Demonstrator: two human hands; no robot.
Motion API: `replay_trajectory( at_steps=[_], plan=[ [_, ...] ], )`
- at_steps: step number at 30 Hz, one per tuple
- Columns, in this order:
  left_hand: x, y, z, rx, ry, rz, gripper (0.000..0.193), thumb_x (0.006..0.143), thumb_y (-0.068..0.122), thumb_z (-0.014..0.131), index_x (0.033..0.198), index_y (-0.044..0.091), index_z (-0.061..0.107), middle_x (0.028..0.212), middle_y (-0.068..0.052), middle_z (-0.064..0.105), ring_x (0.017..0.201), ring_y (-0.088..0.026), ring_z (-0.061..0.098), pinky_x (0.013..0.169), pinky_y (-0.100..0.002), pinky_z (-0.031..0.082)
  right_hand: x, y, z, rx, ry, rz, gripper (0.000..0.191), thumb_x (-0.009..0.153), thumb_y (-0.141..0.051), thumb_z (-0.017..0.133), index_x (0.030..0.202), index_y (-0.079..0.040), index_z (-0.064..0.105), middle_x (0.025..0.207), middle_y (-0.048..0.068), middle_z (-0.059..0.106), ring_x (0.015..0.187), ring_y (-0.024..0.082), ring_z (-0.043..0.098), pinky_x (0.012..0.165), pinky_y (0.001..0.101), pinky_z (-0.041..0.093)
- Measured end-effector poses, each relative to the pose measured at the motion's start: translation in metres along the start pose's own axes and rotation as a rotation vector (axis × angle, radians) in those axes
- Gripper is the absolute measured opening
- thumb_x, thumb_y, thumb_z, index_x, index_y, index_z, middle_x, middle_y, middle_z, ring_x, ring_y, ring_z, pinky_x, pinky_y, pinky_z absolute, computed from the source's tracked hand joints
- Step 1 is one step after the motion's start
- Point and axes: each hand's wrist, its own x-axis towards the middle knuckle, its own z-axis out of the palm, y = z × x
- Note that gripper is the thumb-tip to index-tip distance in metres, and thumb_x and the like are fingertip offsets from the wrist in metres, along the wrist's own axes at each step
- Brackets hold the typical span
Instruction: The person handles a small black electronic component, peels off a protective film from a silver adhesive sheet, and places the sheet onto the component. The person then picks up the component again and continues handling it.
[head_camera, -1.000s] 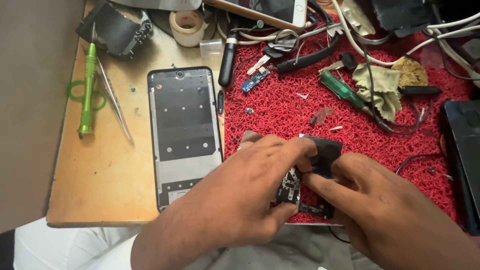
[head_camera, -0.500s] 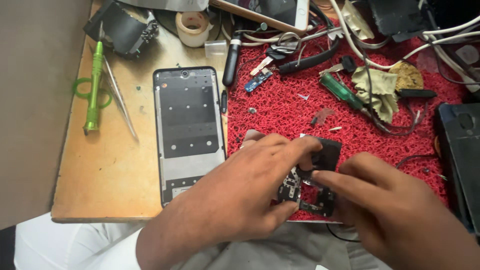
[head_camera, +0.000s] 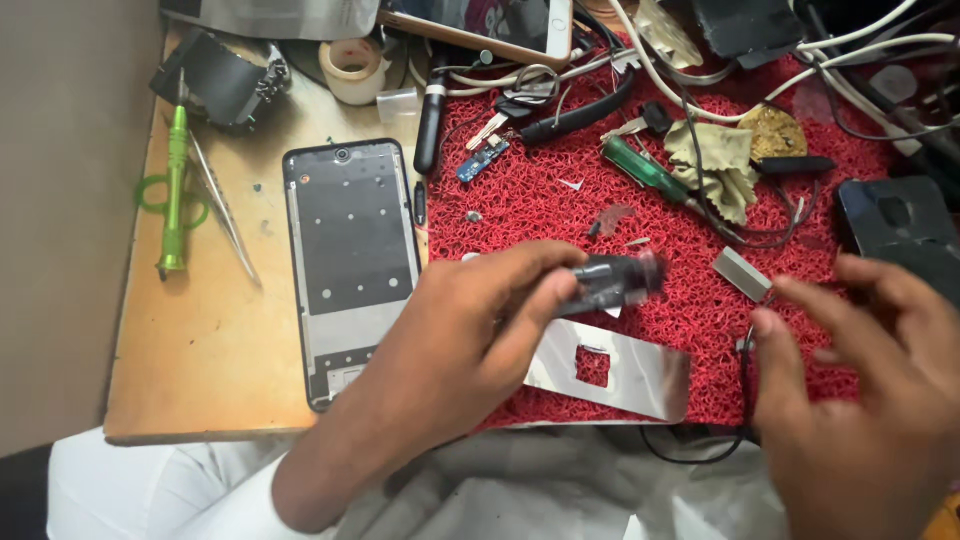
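Observation:
My left hand pinches a small dark phone part, blurred, just above the red mat. Under it lies a thin silver metal plate with a square hole. My right hand hovers apart to the right, fingers spread, holding nothing. A bare phone frame lies flat to the left of my left hand, half on the wooden table.
A green screwdriver and tweezers lie at the table's left. A roll of tape, a green-handled screwdriver, a small blue circuit board, a cloth, cables and a phone crowd the mat's far side. A dark case sits at right.
My right hand has let go of the dark part and pulled away to the right. My left hand keeps the part and has lifted it, uncovering the silver plate.

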Motion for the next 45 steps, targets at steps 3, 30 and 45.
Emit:
replay_trajectory(
  at_steps=[3,30,45],
  plan=[
    [0.006,0.004,0.012,-0.016,0.133,-0.2,0.024,0.101,0.016,0.063,0.117,0.002,0.074,0.069,-0.016,0.071,0.058,-0.02,0.061,0.052,-0.036,0.049,-0.013,-0.014,-0.007,0.016,-0.183,-0.176,0.019,0.077,-0.016,0.085,0.094,-0.011,0.078,0.102,0.004,0.07,0.09,0.022,0.071,0.08,0.0347,0.054],
    [-0.107,0.056,0.003,-0.554,-0.062,-0.203,0.02,0.095,0.008,0.067,0.114,0.003,0.071,0.102,0.001,0.074,0.096,-0.007,0.069,0.088,-0.025,0.056,-0.1,-0.012,-0.047,0.878,-0.126,0.617,0.016,0.09,0.003,0.08,0.104,0.008,0.08,0.074,0.014,0.069,0.058,0.009,0.058,0.049,0.0225,0.04],
    [-0.165,0.09,0.031,-0.664,-0.096,-0.258,0.012,0.093,0.009,0.073,0.098,-0.002,0.072,0.086,0.0,0.072,0.082,-0.005,0.069,0.078,-0.023,0.058,-0.149,-0.028,-0.078,1.074,-0.324,0.641,0.025,0.08,-0.001,0.076,0.103,0.009,0.078,0.09,0.016,0.08,0.084,0.017,0.073,0.077,0.0296,0.056]
  ],
)
